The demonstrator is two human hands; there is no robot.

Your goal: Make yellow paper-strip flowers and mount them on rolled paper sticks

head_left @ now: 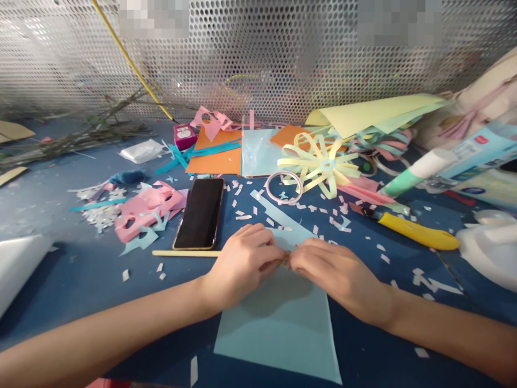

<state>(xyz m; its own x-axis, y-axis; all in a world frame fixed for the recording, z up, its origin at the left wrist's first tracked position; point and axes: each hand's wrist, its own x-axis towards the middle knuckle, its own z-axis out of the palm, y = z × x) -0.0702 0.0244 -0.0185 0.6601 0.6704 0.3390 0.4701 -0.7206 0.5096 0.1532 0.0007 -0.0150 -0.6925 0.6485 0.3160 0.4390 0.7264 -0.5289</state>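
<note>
My left hand (242,264) and my right hand (335,272) meet above a light blue paper sheet (283,328) lying on the blue table (81,280). Both hands have their fingers curled and pinched together where the fingertips touch, at the sheet's far edge. What sits between the fingertips is too small to make out. A long light blue paper strip (278,215) runs away from the hands toward the back.
A black phone (201,213) and a wooden stick (186,253) lie left of the hands. A yellow-handled cutter (416,230), tape ring (284,187), yellow paper flower (323,164), pink cut-outs (147,210), orange sheet (214,156), glue bottle (420,171) and scattered scraps surround them. Perforated metal wall behind.
</note>
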